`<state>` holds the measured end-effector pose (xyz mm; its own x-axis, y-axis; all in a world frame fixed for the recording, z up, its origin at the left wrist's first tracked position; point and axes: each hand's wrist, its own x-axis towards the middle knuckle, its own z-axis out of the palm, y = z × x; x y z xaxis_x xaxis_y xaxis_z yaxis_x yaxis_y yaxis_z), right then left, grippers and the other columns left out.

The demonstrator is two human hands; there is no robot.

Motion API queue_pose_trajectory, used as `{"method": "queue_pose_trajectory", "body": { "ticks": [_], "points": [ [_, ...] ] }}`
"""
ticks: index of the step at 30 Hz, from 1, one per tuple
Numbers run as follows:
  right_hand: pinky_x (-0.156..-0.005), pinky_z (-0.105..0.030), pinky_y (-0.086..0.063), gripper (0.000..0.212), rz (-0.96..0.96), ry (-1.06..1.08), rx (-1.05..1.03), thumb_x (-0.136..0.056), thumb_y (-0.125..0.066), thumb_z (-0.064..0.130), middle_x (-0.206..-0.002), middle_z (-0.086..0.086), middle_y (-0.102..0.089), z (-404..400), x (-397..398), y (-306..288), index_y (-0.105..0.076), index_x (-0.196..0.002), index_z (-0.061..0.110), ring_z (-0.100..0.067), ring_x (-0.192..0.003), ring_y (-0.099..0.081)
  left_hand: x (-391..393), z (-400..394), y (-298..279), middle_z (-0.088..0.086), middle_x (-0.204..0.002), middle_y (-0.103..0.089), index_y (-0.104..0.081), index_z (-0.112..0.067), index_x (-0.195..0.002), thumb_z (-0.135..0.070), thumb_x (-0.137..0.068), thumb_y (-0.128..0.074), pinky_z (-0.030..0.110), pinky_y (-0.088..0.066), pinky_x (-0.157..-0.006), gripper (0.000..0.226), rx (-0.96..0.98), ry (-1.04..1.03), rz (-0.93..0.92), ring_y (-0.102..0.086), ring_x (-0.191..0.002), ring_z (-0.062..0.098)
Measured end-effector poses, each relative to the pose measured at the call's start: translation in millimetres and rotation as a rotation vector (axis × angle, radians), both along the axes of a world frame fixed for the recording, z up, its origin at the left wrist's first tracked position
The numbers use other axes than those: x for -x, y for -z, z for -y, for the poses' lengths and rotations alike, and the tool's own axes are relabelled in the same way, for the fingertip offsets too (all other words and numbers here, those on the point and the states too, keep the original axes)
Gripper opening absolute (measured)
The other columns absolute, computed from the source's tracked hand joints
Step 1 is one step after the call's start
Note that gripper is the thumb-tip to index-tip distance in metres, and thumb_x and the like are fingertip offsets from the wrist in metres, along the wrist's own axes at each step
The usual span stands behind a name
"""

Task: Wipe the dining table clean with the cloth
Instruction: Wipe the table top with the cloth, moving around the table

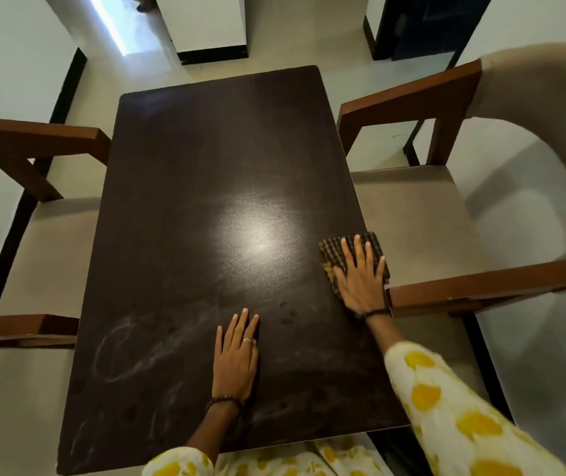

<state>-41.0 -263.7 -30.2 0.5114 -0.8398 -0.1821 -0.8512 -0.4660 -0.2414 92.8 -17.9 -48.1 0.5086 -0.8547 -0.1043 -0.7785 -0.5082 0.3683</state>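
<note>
The dark brown dining table (185, 187) fills the middle of the view, with pale dusty smears near its front left. A folded checked cloth (372, 243) lies at the table's right edge. My right hand (360, 276) presses flat on the cloth with fingers spread. On the bare tabletop near the front, my left hand (237, 355) lies flat with its palm down and holds nothing. A bright light reflection sits on the table just left of the cloth.
A wooden armchair with a beige seat (446, 214) stands tight against the table's right side, its armrest (494, 286) just beside the cloth. Another armchair (34, 242) stands on the left. White walls and a dark doorway (422, 25) lie beyond the far end.
</note>
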Motion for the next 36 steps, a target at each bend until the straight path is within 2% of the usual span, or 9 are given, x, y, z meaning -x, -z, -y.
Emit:
{"method": "queue_pose_trajectory", "body": {
  "ticks": [3, 6, 9, 13, 19, 21, 26, 32, 36],
  "points": [
    [-0.113, -0.052, 0.003, 0.060, -0.048, 0.011, -0.059, -0.098, -0.024, 0.045, -0.159, -0.008, -0.001, 22.6, -14.4, -1.2, -0.007, -0.151, 0.024, -0.027, -0.146, -0.001, -0.7, 0.9, -2.1, 0.005, -0.144, -0.036, -0.035, -0.019, -0.137, -0.024, -0.091, -0.029, 0.032, 0.001, -0.113, 0.047, -0.016, 0.005, -0.006, -0.019, -0.135, 0.015],
    [-0.113, -0.053, -0.002, 0.065, -0.006, -0.059, -0.010, -0.089, -0.010, 0.050, -0.158, -0.007, -0.011, 0.3, 2.7, 0.5, -0.012, -0.149, 0.026, -0.028, -0.145, -0.009, -1.8, 0.3, -2.7, 0.005, -0.144, -0.035, -0.034, -0.020, -0.138, -0.024, -0.091, -0.029, 0.031, 0.001, -0.113, 0.047, -0.023, 0.020, -0.002, -0.020, -0.135, 0.014],
    [-0.113, -0.052, -0.010, 0.060, 0.046, -0.097, 0.054, -0.093, -0.019, 0.045, -0.154, -0.009, -0.025, -48.1, 34.3, 8.6, -0.017, -0.149, 0.025, -0.028, -0.142, -0.020, -6.0, -1.7, -2.8, 0.003, -0.144, -0.033, -0.035, -0.019, -0.138, -0.024, -0.092, -0.029, 0.031, 0.000, -0.113, 0.046, -0.010, 0.040, -0.014, -0.020, -0.135, 0.014],
    [-0.112, -0.049, -0.007, 0.057, 0.044, -0.056, 0.118, -0.099, -0.006, 0.049, -0.152, -0.009, -0.029, -79.0, 65.8, 13.1, -0.018, -0.150, 0.025, -0.021, -0.144, -0.010, -24.6, -16.9, -5.0, 0.002, -0.143, -0.034, -0.039, -0.014, -0.136, -0.022, -0.091, -0.027, 0.026, -0.001, -0.114, 0.047, 0.038, 0.020, -0.047, -0.027, -0.131, 0.013],
    [-0.103, -0.065, -0.022, 0.064, 0.051, 0.402, 0.018, -0.088, -0.032, 0.046, -0.146, -0.019, -0.038, -75.8, -7.5, 10.1, -0.042, -0.141, 0.013, -0.040, -0.133, -0.036, -78.2, -64.9, -6.6, 0.012, -0.141, -0.040, -0.039, -0.009, -0.135, -0.023, -0.089, -0.027, 0.026, 0.001, -0.113, 0.049, -0.026, -0.051, 0.002, -0.027, -0.130, 0.017],
    [-0.100, -0.066, -0.027, 0.062, 0.041, 0.441, 0.041, -0.087, -0.036, 0.045, -0.144, -0.020, -0.041, -78.8, -40.6, 7.8, -0.045, -0.139, 0.013, -0.041, -0.130, -0.041, -88.6, -79.3, -7.6, 0.011, -0.141, -0.039, -0.038, -0.009, -0.135, -0.023, -0.089, -0.027, 0.028, 0.000, -0.113, 0.050, -0.049, -0.055, 0.006, -0.026, -0.130, 0.017],
    [-0.108, -0.056, -0.014, 0.064, 0.063, 0.150, 0.090, -0.086, -0.034, 0.050, -0.149, -0.012, -0.037, -159.4, -118.5, 3.7, -0.040, -0.143, 0.021, -0.032, -0.136, -0.034, -110.7, -106.9, -9.3, 0.008, -0.141, -0.037, -0.032, -0.013, -0.137, -0.023, -0.090, -0.027, 0.027, 0.000, -0.114, 0.048, -0.072, -0.023, -0.007, -0.028, -0.129, 0.017],
    [-0.109, -0.050, -0.020, 0.064, 0.066, -0.256, 0.098, -0.083, -0.039, 0.055, -0.150, -0.002, -0.036, -192.6, -130.3, 8.6, -0.039, -0.143, 0.030, -0.022, -0.137, -0.029, -145.0, -127.0, -9.0, 0.013, -0.139, -0.042, -0.035, -0.009, -0.136, -0.024, -0.090, -0.028, 0.027, -0.001, -0.113, 0.048, -0.084, -0.024, 0.006, -0.030, -0.129, 0.018],
    [-0.109, -0.052, -0.018, 0.066, -0.003, -0.075, 0.136, -0.085, -0.034, 0.057, -0.152, -0.003, -0.033, -141.7, -62.9, 9.2, -0.036, -0.144, 0.028, -0.026, -0.137, -0.033, -170.5, -144.9, -8.1, 0.012, -0.141, -0.040, -0.037, -0.009, -0.136, -0.026, -0.090, -0.027, 0.025, 0.001, -0.113, 0.050, -0.084, -0.031, 0.015, -0.026, -0.131, 0.017]
  ]
}}
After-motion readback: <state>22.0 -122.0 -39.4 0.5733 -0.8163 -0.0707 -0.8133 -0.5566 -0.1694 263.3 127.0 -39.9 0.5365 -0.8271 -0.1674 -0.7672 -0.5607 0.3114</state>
